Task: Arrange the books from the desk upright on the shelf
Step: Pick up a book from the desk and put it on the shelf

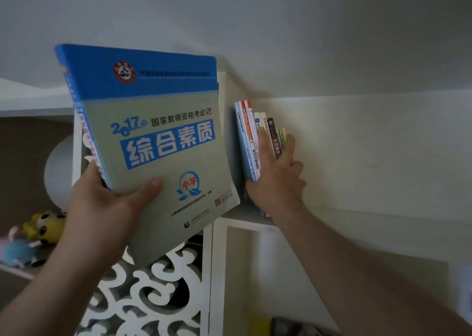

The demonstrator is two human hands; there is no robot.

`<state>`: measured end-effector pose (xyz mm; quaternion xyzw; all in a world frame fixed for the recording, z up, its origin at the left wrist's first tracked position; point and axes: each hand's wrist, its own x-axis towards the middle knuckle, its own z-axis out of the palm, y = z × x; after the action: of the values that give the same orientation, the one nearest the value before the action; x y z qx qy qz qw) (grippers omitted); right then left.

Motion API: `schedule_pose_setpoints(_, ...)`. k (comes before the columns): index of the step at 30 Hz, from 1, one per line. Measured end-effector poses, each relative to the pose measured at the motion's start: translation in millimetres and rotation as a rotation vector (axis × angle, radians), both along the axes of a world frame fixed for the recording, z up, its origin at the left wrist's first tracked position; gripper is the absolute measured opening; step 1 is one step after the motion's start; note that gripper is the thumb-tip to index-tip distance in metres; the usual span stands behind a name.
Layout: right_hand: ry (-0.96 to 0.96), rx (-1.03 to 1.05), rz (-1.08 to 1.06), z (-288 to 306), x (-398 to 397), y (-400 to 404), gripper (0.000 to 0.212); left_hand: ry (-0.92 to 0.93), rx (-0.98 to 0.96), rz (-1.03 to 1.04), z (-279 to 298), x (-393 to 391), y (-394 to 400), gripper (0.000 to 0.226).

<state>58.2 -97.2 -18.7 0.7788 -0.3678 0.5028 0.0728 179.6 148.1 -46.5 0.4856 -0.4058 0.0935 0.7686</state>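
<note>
1. The left hand (102,203) is gripping a blue-green book (155,141), thumb on its cover, tilted before the shelf (245,219).
2. The right hand (277,172) is pressing flat, fingers straight, against the upright books (251,141) at the shelf's right end.

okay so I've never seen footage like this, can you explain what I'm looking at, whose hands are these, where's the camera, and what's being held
There is no machine here. The single picture comes from a camera worn on a person's head, so both hands are that person's own. The left hand grips a large blue and grey-green book by its lower edge, raised in front of a white shelf. The right hand rests against a row of books already standing upright there. Soft toys lie at lower left.
</note>
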Motion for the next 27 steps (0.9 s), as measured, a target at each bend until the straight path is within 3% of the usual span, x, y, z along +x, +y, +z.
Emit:
schedule_pose_setpoints(5,-0.074,0.015,0.034,3,-41,-13,0.122,-0.008,0.060,-0.051,1,-23,-27,0.042)
schedule_pose_setpoints(15,-0.146,0.002,-0.064,-5,-123,-37,0.121,-0.064,0.097,0.037,23,-59,-138,0.057)
schedule_pose_setpoints(22,-0.122,0.006,-0.093,-5,-118,-34,0.122,-0.186,0.217,0.153,46,-58,-204,0.071)
schedule_pose_setpoints(25,-0.088,0.010,-0.077,-2,-102,-26,0.121,-0.152,0.264,0.204,51,-48,-212,0.087)
schedule_pose_setpoints(27,-0.042,-0.004,-0.091,-1,-84,-18,0.119,-0.263,0.310,0.261,52,-44,-207,0.102)
